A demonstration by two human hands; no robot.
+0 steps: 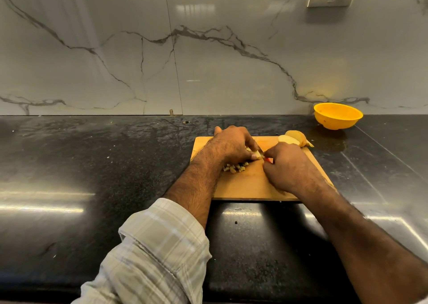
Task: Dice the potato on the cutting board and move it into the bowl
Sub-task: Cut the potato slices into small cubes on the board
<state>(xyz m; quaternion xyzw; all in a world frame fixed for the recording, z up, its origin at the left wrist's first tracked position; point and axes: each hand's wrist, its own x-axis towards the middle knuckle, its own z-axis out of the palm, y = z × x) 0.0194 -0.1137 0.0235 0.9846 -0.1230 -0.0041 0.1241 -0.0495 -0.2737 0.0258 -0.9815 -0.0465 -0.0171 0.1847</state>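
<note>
Head camera: a person diced a potato on a wooden cutting board (250, 183) set on a dark stone counter (92, 164). The left hand (231, 145), fingers curled, pinned a small potato piece (256, 153) to the board, while the right hand (288, 166) was wrapped round a knife (268, 160) with a red handle, only a sliver of its blade visible between the two hands, which sat almost touching. A small heap of diced cubes (235, 167) lay on the board just under the left wrist. The uncut potato remainder (294, 138) rested at the board's far right corner, cut face showing. The yellow bowl (338, 116) stood well apart, by the marble wall (208, 49), and whether it held anything could not be told.

The potato looked firm and stiff, its cut faces probably damp and slippery; the cubes were light and loose, likely best scooped together rather than pinched singly. The remainder would probably sit steadier cut face down, gripped across its rounded back.
</note>
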